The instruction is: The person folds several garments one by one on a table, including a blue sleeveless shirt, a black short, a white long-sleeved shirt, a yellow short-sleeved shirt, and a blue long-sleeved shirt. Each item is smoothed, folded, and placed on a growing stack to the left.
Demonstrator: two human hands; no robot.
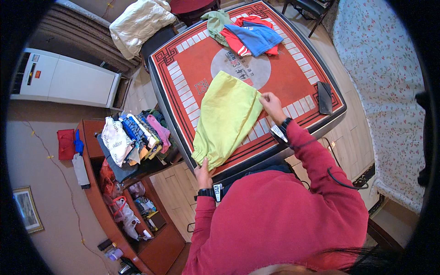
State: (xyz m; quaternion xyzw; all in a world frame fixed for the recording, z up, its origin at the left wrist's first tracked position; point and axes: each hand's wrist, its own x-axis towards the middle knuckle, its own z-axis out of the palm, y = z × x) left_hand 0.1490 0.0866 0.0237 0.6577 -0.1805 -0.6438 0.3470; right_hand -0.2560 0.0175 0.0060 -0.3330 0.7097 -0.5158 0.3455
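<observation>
A lime-yellow garment with a gathered elastic end, seemingly shorts or trousers folded lengthwise, (228,117) lies flat on the mahjong table (187,70). The gathered end at its near left corner is gripped by my left hand (204,176), thumb on top. At the far right corner, my right hand (271,105) pinches the fabric edge between thumb and fingers. Both wrists wear black bands with white tags. Beyond the garment, a blue piece of clothing (256,36), a red one (237,43) and a green one (217,25) lie in a loose heap.
A black phone (324,98) rests near the table's right edge. On the left, a stack of folded clothes (137,137) stands beside a wooden cabinet (158,237) holding plastic bags. A cream quilt (141,25) covers a chair at the far left. Floral fabric (381,86) hangs at the right.
</observation>
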